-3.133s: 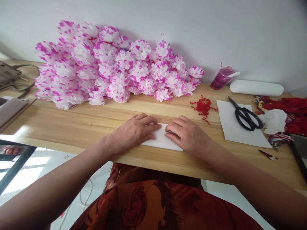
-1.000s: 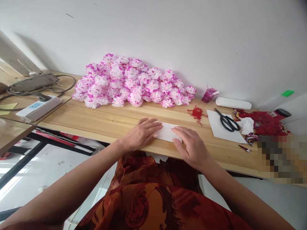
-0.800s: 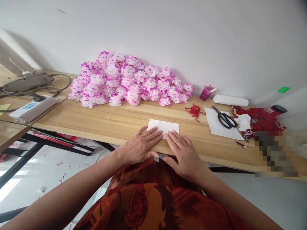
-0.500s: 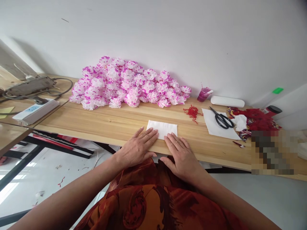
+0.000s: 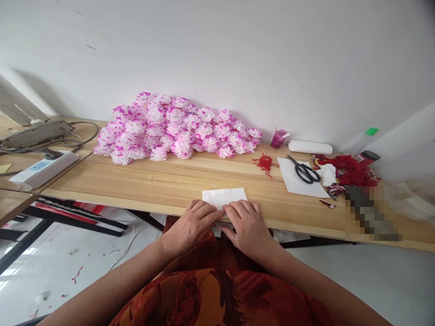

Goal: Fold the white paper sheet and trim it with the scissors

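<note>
A folded white paper [image 5: 224, 197] lies at the front edge of the wooden table [image 5: 142, 181]. My left hand [image 5: 190, 225] and my right hand [image 5: 245, 223] sit side by side at the paper's near edge, fingers curled down onto it. The fingertips pinch or press that near edge; the part under them is hidden. A pile of pink-and-white paper flowers [image 5: 170, 129] rests against the wall behind.
Red thread scraps [image 5: 265, 161], black scissors [image 5: 303, 172] on a white sheet [image 5: 295, 183], a pink cup [image 5: 279, 138], a white roll [image 5: 310, 146] and red material [image 5: 350, 165] lie to the right. A power strip [image 5: 39, 166] and cables sit on the left.
Both hands have slid back from flat on top of the paper to its near edge and the fingers have curled. The view has pulled back and tilted up.
</note>
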Demonstrator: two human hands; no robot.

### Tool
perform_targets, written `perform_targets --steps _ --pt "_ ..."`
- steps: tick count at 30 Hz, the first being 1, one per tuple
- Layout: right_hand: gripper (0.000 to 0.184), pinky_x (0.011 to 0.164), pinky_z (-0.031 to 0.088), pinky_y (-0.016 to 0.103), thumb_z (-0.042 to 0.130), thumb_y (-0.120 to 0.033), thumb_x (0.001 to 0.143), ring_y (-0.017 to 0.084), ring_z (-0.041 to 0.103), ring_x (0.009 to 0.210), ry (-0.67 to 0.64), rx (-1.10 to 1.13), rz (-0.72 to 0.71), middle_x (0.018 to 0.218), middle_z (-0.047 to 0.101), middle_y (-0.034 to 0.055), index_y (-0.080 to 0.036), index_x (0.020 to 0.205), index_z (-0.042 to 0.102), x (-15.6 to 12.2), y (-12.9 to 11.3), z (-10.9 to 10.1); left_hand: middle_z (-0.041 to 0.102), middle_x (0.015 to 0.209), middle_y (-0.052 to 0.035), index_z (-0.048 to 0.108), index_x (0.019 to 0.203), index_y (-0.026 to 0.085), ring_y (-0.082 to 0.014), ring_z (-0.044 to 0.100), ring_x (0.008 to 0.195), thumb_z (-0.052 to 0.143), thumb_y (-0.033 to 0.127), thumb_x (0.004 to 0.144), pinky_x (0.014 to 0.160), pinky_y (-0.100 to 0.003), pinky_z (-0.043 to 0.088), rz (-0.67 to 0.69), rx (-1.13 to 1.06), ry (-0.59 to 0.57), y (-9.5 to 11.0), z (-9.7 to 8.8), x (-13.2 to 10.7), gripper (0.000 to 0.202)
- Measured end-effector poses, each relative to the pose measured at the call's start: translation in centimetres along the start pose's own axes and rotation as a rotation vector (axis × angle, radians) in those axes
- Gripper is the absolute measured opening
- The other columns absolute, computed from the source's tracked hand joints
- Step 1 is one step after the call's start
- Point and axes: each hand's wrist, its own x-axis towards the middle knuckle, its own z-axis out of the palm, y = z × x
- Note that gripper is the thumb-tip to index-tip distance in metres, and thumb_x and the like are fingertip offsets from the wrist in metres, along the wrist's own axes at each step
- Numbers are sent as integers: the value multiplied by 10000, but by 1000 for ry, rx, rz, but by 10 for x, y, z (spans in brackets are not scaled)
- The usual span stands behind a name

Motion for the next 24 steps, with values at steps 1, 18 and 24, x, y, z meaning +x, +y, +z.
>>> perform_targets --steps 1,18,24 --pt "270 892 352 438 683 -331 880 269 578 991 16 -4 -6 1042 700 86 -202 1110 625 -2 -1 2 681 1077 -69 499 1407 257 -207 601 964 503 160 973 895 -393 448 12 -3 9 1 1 -1 444" --pt "234 537 392 239 714 -408 823 107 507 585 304 1389 435 684 592 -39 -204 801 601 37 12 -46 726 1130 -115 535 1380 186 -288 711 964 849 359 703 784 -381 611 -559 -1236 244 -2 -32 61 766" --pt "292 557 435 259 780 -448 737 124 545 573 376 1534 648 690 650 -25 -208 799 626 49 37 -20 707 1174 -103 184 1562 267 -230 718 993 774 319 803 836 -377 612 -455 -1139 387 -6 -10 91 963"
